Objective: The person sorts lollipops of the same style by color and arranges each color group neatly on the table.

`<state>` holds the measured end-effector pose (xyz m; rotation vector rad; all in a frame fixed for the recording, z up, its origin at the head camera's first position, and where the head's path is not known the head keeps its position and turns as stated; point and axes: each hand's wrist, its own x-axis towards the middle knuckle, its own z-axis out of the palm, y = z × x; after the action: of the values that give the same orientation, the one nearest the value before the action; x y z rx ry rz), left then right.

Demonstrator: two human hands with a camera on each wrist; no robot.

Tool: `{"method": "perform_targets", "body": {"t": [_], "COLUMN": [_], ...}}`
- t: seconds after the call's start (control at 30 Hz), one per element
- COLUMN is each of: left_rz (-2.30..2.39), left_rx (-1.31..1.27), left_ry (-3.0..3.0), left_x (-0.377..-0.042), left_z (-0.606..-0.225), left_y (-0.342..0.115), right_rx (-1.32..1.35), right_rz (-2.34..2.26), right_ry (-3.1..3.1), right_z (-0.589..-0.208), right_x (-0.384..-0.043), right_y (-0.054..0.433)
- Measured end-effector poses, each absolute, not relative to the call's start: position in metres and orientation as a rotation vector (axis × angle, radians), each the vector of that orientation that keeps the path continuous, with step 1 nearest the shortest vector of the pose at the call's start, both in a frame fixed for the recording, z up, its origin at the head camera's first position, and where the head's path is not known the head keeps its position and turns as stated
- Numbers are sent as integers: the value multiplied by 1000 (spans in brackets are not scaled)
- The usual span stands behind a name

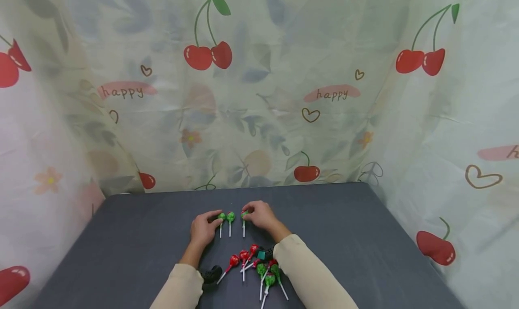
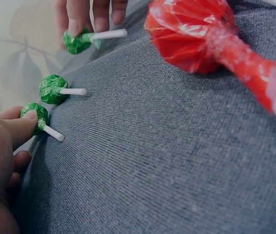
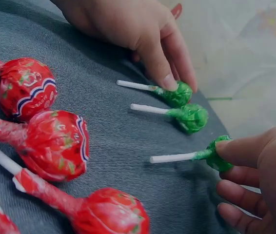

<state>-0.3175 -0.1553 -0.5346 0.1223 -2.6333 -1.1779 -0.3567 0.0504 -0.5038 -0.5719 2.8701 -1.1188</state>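
Left hand, nearly closed, is pinched round a green lollipop; at three o'clock, on dark cloth, a second lollipop is laid. Beyond, a third lollipop is likewise pinched by the right hand.

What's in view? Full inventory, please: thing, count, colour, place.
Row lollipops: three, green with white sticks, far part of table.
Cluster green lollipops: three, green, nearer the person.
Red lollipops: at least four, some overlapped, same cluster.
Table: one, dark grey, under the lollipops.
Printed fabric: panel count unclear, pale, around table.
Wrist devices: two, black, by the cuffs.
Sleeves: two, cream, on forearms.
Left hand: one, pinching leftmost row lollipop.
Right hand: one, pinching rightmost row lollipop.
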Motion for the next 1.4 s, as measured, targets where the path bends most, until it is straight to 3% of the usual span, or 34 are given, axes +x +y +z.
{"method": "perform_targets", "body": {"t": [1.4], "left_rz": [-1187], "left_rx": [139], "left_ry": [-2644], "left_x": [-318], "left_z": [-534], "left_y": [-154], "right_rx": [-314], "right_rz": [-1299], "right_ry": [2910], "right_z": [-516], "right_x": [-347], "right_y": [32]}}
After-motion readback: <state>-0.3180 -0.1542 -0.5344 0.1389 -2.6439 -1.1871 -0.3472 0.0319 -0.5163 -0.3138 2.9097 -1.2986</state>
